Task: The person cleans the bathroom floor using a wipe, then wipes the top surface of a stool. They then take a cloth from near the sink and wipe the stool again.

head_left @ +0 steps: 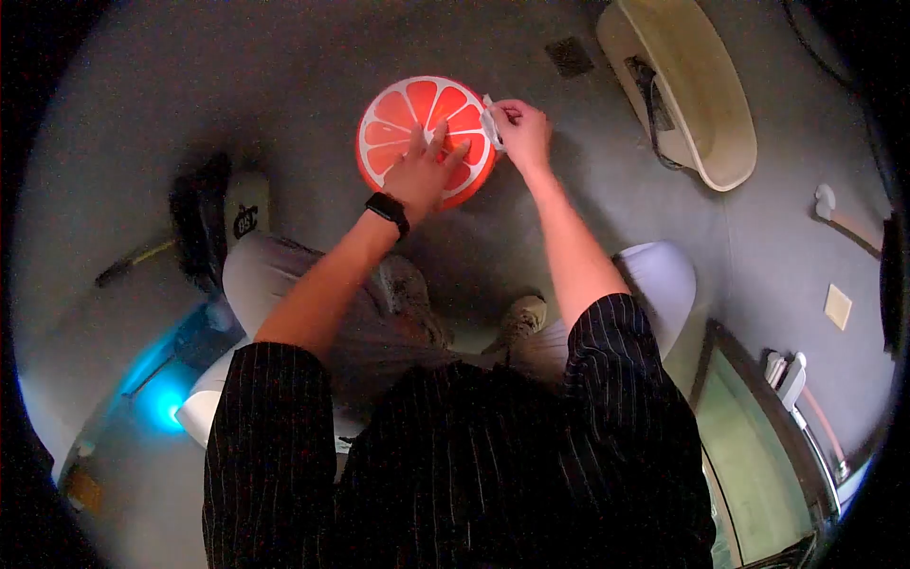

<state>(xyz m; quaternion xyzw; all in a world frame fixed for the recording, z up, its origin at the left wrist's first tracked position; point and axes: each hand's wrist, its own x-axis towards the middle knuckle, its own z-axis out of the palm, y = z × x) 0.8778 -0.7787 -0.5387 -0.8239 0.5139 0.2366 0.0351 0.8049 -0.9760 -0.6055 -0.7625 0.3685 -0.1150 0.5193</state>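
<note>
A round, thick cushion-like thing [389,109] with a red and white citrus-slice print lies on the grey floor ahead of me. My left hand [423,175], with a black watch on its wrist, rests on its top with the fingers spread. At the right edge of the slice, my right hand [523,135] is closed in a pinch on a small, thin white piece [491,121]. That piece touches the rim of the slice. Whether it is a cloth, a tissue or a label attached there, I cannot tell.
A beige tub [725,114] with a dark cable stands at the upper right. A small dark square [569,57] lies near it. Dark bags [201,223] are at the left, beside a blue light [171,403]. My bent legs and shoes [523,318] are below the slice.
</note>
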